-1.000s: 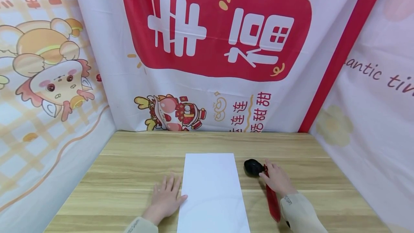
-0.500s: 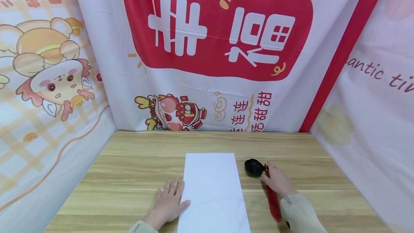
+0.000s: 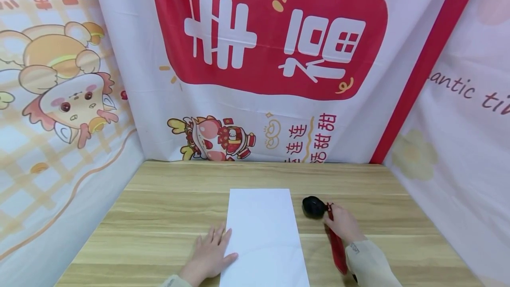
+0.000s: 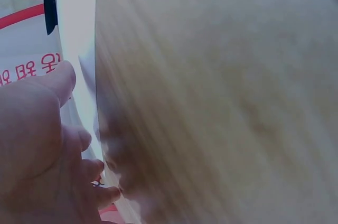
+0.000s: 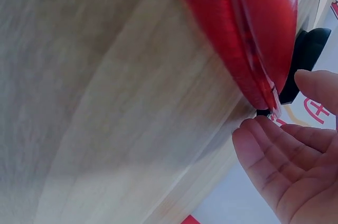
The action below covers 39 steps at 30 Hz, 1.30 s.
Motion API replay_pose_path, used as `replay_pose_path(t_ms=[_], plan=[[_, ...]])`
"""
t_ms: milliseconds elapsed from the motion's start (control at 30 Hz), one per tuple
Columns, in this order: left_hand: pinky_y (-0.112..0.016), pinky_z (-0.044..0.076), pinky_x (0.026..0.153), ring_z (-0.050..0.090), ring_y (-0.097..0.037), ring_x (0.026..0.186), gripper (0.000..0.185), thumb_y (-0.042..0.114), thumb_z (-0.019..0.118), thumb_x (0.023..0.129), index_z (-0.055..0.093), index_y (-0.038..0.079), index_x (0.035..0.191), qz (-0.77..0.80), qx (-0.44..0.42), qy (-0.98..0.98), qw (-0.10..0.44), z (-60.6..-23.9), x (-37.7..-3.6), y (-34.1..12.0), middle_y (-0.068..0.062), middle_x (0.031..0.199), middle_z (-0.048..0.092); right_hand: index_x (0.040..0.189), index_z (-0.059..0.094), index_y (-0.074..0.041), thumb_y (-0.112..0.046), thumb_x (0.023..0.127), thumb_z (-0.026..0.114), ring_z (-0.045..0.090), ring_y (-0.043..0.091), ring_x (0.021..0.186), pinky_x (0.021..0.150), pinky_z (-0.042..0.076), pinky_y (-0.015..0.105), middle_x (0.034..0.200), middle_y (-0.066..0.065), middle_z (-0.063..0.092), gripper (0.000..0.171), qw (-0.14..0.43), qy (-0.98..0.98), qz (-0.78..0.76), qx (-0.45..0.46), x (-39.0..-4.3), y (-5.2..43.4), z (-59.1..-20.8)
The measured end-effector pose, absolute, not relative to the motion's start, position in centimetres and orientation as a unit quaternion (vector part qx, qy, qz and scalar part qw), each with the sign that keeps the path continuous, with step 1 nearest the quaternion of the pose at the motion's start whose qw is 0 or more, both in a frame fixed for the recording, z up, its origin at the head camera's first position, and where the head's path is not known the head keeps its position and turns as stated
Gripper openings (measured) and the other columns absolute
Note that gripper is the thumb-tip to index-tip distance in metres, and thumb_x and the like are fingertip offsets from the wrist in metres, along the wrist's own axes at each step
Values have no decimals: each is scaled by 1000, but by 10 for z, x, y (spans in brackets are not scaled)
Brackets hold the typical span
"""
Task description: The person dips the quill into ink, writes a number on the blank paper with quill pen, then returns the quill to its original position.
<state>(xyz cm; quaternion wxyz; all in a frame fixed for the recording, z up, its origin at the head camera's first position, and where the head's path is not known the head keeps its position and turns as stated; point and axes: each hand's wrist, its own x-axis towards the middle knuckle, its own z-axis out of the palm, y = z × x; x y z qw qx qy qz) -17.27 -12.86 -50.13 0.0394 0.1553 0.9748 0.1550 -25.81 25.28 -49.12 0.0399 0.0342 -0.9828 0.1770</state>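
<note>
The left hand (image 3: 209, 258) lies flat with straight fingers on the counter (image 3: 159, 207), its fingertips and thumb resting on the left edge of a white sheet of paper (image 3: 263, 234); the grip is released, and the flat palm seems there to keep the sheet from sliding. The paper lies lengthwise in the middle of the counter, running from the near edge away from the person.

The right hand (image 3: 342, 225) sits just right of the sheet, beside a long red strip (image 3: 336, 249) that runs along the counter toward the sleeve, with a small round black object (image 3: 313, 206) at its far end. In the head view the fingers rest on the top of the red strip, touching or nearly touching the black object. In the right wrist view the fingers (image 5: 274, 155) are gently bent and close to the strip's tip (image 5: 264, 76), yet nothing shows them closing round it, so this grip looks loose, resting and not clenched. I cannot tell what the black object is; it may be a small dish or a weight.

The counter is pale wood with a long grain. Printed cloth hangs on three sides: a red banner with large white characters (image 3: 271, 39) behind, a cartoon animal (image 3: 67, 87) on the left, and a pale panel with script lettering (image 3: 466, 92) on the right
</note>
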Motion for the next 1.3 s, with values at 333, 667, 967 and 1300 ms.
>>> replay_pose_path(t_ms=[333, 667, 967, 1300], plan=[[-72, 13, 92, 19, -49, 129, 72, 47, 57, 86, 39, 1, 138, 172, 157, 970, 74, -497, -169, -129, -24, 144, 27, 87, 59, 2, -6, 77, 68, 50, 16, 61, 55, 47, 33, 70, 3, 51, 15, 21, -983, 180, 30, -260, 251, -493], [-72, 15, 92, 18, -50, 129, 74, 47, 60, 83, 39, 2, 138, 159, 158, 971, 80, -499, -169, -128, -24, 144, 26, 85, 58, 1, -5, 77, 69, 54, 18, 64, 58, 49, 37, 72, 6, 55, 16, 12, -986, 167, 21, -259, 249, -492], [-71, 15, 93, 18, -50, 129, 73, 47, 60, 84, 39, 2, 138, 160, 159, 971, 82, -495, -167, -128, -24, 145, 25, 85, 56, 3, -4, 75, 71, 58, 23, 69, 62, 49, 42, 74, 8, 57, 20, 26, -987, 158, 29, -258, 249, -490], [-71, 13, 93, 14, -51, 130, 73, 46, 58, 86, 36, 1, 139, 178, 157, 965, 112, -494, -167, -128, -25, 145, 22, 76, 52, -1, -1, 72, 65, 52, 22, 60, 52, 44, 40, 64, 5, 51, 14, 47, -984, 167, 44, -258, 253, -495]])
